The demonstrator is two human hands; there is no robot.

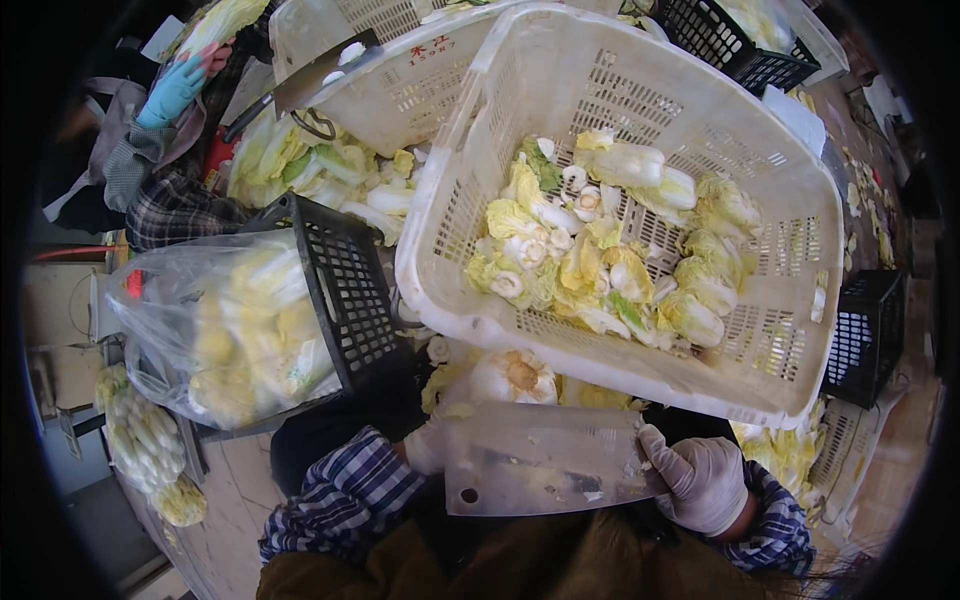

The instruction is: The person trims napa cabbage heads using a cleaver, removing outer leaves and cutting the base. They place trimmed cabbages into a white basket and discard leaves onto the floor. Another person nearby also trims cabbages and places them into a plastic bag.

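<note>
My right hand, in a pale thin glove, grips the handle end of a broad cleaver. The blade lies flat across my lap, wet and specked with cabbage bits, with a round hole at its far corner. My left hand, gloved too, holds a napa cabbage whose cut root end faces up. The blade covers most of that hand and the cabbage's lower part. Just beyond stands a large white plastic crate with trimmed napa cabbages, loose leaves and sliced root ends inside.
At left, a black crate holds a plastic bag of cabbages. A co-worker's blue-gloved hand holds a cabbage near another cleaver. Leaves are heaped between the crates. Another black crate stands right.
</note>
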